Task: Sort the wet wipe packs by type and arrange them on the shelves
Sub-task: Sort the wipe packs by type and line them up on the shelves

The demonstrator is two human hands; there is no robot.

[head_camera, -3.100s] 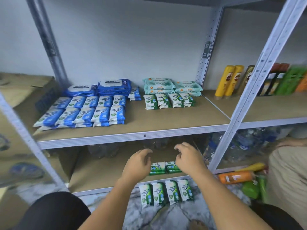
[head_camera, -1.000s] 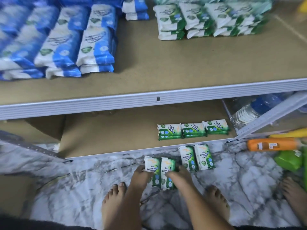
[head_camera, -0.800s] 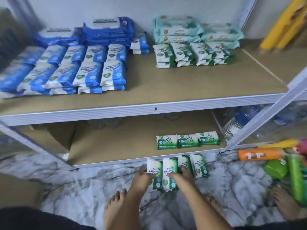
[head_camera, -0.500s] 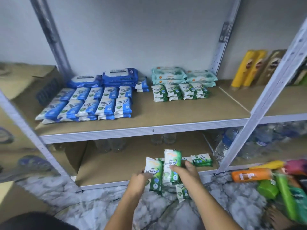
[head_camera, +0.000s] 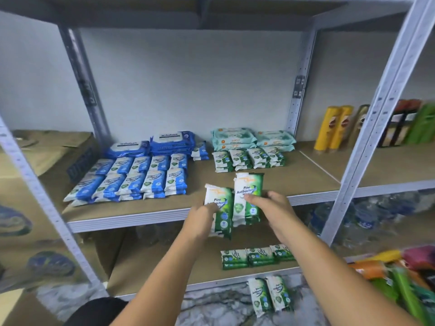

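Left hand pinching one green pack, right hand curled round a second pack, both upright just in front of the shelf lip; light, squashy, slick film, I reckon, so grip mid-body, not the crimped ends. My fingers cover part of each label; thumbs hidden behind; top print too blurred to read.

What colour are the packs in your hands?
The pine wipe packs are green and white; head view.

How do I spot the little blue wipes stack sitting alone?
On the upper shelf, look along the back wall. The small blue-and-white stack sits between the large blue packs and the teal packs, apart from the blue rows.
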